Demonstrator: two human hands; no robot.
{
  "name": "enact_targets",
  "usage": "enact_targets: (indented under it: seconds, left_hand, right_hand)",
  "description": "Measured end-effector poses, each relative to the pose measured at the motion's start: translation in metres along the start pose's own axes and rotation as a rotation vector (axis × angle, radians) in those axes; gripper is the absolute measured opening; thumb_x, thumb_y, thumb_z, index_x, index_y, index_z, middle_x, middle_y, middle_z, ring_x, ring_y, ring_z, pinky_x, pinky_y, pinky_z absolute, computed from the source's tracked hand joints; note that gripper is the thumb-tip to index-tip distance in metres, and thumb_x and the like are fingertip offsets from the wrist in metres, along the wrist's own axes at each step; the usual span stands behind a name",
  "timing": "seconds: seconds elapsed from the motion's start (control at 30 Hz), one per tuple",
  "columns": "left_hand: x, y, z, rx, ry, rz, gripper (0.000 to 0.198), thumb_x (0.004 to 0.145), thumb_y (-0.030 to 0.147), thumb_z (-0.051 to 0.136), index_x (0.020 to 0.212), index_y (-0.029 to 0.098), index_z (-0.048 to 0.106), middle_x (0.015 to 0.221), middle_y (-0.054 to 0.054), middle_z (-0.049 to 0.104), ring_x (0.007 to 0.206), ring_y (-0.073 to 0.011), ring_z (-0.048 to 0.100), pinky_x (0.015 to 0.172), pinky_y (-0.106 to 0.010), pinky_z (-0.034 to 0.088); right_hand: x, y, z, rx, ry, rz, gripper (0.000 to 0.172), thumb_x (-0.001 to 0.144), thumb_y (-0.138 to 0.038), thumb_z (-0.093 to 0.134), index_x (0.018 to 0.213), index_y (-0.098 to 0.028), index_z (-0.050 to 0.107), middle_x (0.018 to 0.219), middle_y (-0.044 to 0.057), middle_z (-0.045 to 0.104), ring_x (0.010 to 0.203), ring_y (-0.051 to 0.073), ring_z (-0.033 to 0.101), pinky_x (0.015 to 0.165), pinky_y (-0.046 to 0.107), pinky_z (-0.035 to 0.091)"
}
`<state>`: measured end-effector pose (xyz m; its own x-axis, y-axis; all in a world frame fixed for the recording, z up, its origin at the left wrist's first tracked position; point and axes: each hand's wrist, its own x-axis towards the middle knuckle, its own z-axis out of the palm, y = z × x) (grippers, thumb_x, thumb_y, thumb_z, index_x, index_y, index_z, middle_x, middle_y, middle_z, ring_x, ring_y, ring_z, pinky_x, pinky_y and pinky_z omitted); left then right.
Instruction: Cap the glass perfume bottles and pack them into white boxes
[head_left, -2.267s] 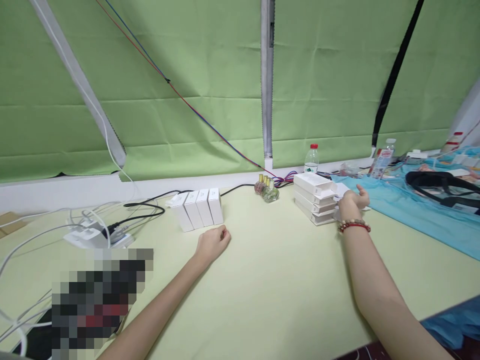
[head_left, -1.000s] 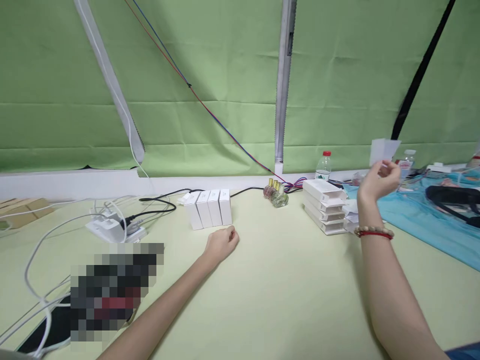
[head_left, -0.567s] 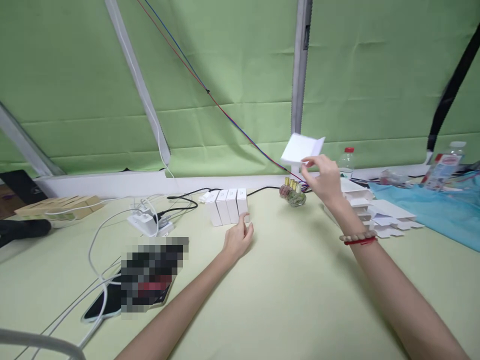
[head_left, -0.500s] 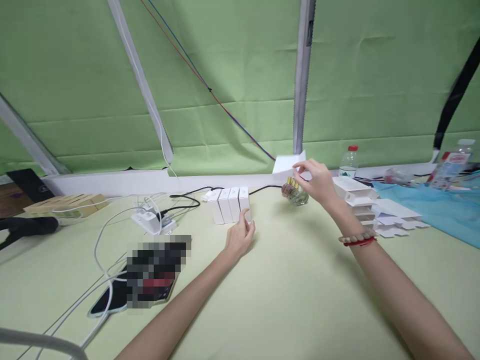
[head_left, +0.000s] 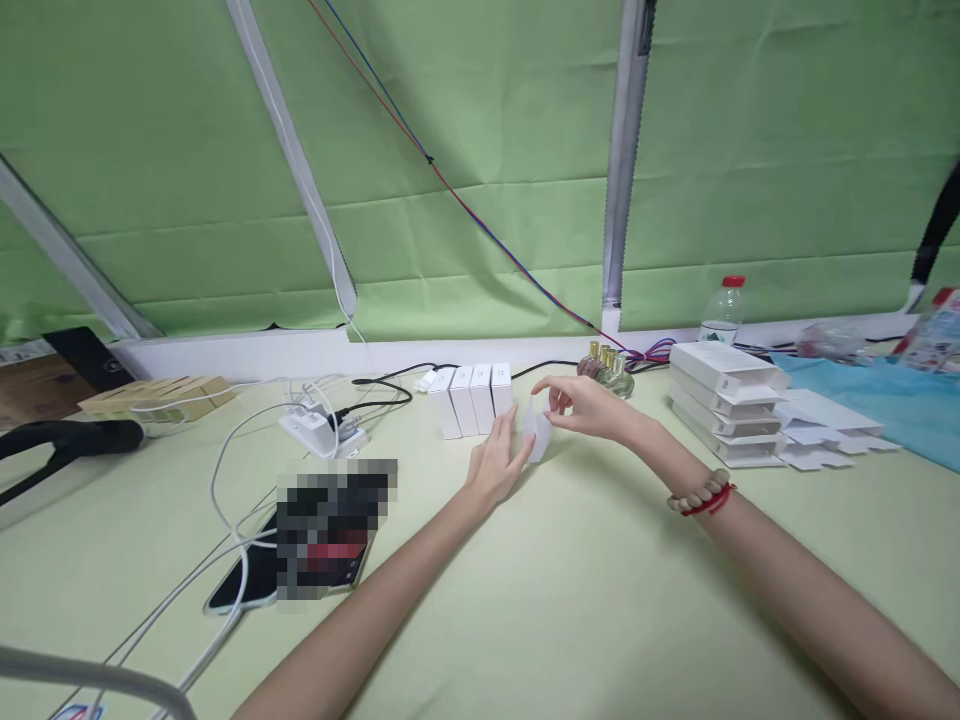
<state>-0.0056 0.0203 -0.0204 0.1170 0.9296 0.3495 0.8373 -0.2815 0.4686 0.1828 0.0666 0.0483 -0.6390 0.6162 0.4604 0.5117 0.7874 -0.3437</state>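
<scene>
A small white folded card (head_left: 537, 442) stands between my two hands, its edges slightly blurred. My right hand (head_left: 589, 405) pinches its upper right side with bent fingers. From the left, my left hand (head_left: 493, 462) has its thumb against the card, and its other fingers reach up beside the nearest box. Several slim white boxes (head_left: 471, 402) stand upright in a row just behind the left hand. Behind the right hand are several small glass bottles (head_left: 616, 378) with gold tops, partly hidden.
Stacked white boxes (head_left: 724, 405) and flat white cartons (head_left: 829, 425) lie at the right, by a blue sheet (head_left: 915, 400) and a red-capped bottle (head_left: 723, 312). At the left are a power strip (head_left: 319, 428), phones (head_left: 251, 570), white cables and yellowish boxes (head_left: 161, 398).
My right hand has brought the white card down and left from above the glass bottles. My left hand has shifted slightly right from the box row to meet it. The view has turned slightly.
</scene>
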Motion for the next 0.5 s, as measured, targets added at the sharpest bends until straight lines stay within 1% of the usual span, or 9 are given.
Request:
enact_targets:
  seconds: [0.1, 0.17, 0.23, 0.3, 0.37, 0.43, 0.5]
  left_hand:
    - [0.002, -0.001, 0.001, -0.001, -0.033, -0.005, 0.066, 0.086, 0.057, 0.031, 0.142, 0.024, 0.018, 0.140, -0.008, 0.038, 0.118, -0.0239, 0.048, 0.087, -0.035, 0.043]
    - [0.002, -0.002, 0.002, 0.002, -0.042, 0.007, 0.067, 0.085, 0.057, 0.034, 0.142, 0.026, 0.019, 0.140, -0.007, 0.039, 0.120, -0.0232, 0.047, 0.088, -0.035, 0.043]
    - [0.003, -0.004, 0.005, 0.024, -0.050, 0.024, 0.064, 0.085, 0.055, 0.037, 0.140, 0.027, 0.021, 0.137, -0.006, 0.042, 0.119, -0.0225, 0.048, 0.087, -0.034, 0.044]
    - [0.004, -0.006, 0.007, 0.084, -0.063, 0.035, 0.057, 0.086, 0.048, 0.039, 0.138, 0.027, 0.027, 0.133, -0.006, 0.046, 0.113, -0.0222, 0.052, 0.083, -0.032, 0.045]
    - [0.004, -0.006, 0.008, 0.163, -0.077, 0.041, 0.050, 0.086, 0.037, 0.040, 0.134, 0.026, 0.034, 0.130, -0.006, 0.048, 0.104, -0.0214, 0.057, 0.078, -0.032, 0.047]
    - [0.004, -0.006, 0.008, 0.221, -0.074, 0.051, 0.046, 0.084, 0.027, 0.040, 0.130, 0.025, 0.039, 0.129, -0.006, 0.048, 0.097, -0.0198, 0.060, 0.074, -0.031, 0.047]
    - [0.004, -0.005, 0.007, 0.250, -0.066, 0.062, 0.042, 0.084, 0.021, 0.038, 0.125, 0.025, 0.045, 0.126, -0.005, 0.049, 0.092, -0.0182, 0.061, 0.070, -0.030, 0.047]
  right_hand:
    - [0.000, 0.002, 0.005, 0.049, -0.060, 0.024, 0.035, 0.072, -0.018, 0.057, 0.108, -0.018, 0.057, 0.083, 0.002, 0.062, 0.067, 0.011, 0.056, 0.063, 0.022, 0.041]
    - [0.000, 0.004, 0.010, 0.024, -0.110, 0.051, 0.035, 0.072, -0.021, 0.058, 0.106, -0.018, 0.058, 0.085, 0.003, 0.063, 0.070, 0.013, 0.056, 0.064, 0.023, 0.041]
    - [-0.002, 0.008, 0.016, -0.006, -0.187, 0.097, 0.036, 0.071, -0.025, 0.061, 0.106, -0.018, 0.059, 0.084, 0.003, 0.065, 0.070, 0.014, 0.057, 0.063, 0.024, 0.040]
    - [-0.003, 0.012, 0.023, -0.040, -0.276, 0.150, 0.040, 0.067, -0.030, 0.064, 0.106, -0.019, 0.059, 0.083, 0.002, 0.066, 0.068, 0.014, 0.058, 0.060, 0.023, 0.039]
    - [-0.005, 0.017, 0.030, -0.080, -0.345, 0.188, 0.044, 0.064, -0.032, 0.067, 0.106, -0.021, 0.059, 0.084, 0.002, 0.067, 0.067, 0.015, 0.059, 0.057, 0.023, 0.037]
    - [-0.006, 0.021, 0.035, -0.108, -0.377, 0.205, 0.044, 0.063, -0.030, 0.067, 0.106, -0.023, 0.060, 0.085, 0.001, 0.068, 0.069, 0.016, 0.059, 0.056, 0.023, 0.036]
    - [-0.008, 0.024, 0.037, -0.128, -0.368, 0.203, 0.042, 0.065, -0.028, 0.065, 0.106, -0.024, 0.059, 0.086, 0.001, 0.067, 0.072, 0.016, 0.060, 0.057, 0.024, 0.037]
